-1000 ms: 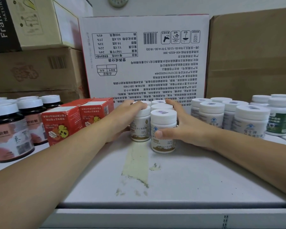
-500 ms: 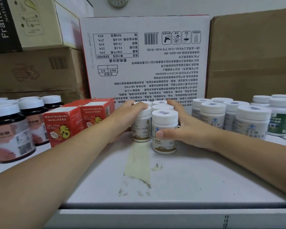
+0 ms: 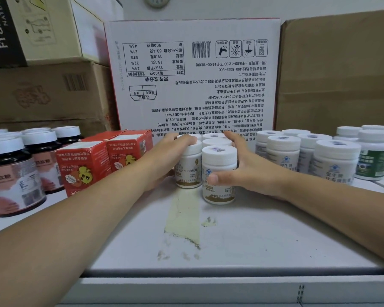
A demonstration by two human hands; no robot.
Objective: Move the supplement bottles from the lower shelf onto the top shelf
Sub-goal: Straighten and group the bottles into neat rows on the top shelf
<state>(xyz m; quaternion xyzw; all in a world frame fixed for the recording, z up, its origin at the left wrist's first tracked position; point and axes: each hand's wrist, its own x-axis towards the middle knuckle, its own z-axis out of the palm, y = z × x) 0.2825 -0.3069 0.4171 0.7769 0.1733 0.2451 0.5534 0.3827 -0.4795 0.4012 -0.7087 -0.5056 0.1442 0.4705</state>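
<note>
White shelf: supplement bottles, red cartons, dark jars, printed box.

One head-worn wide-angle camera looks forward and slightly down, close over the shelf, the white carton filling upper centre.

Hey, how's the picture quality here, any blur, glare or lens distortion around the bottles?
Head view: soft, even light, no glare or hard shadows; the wide lens bows the shelf edge and stretches the forearms; dark jars at left look smeared; white bottles between left hand and right hand look fairly sharp.
</note>
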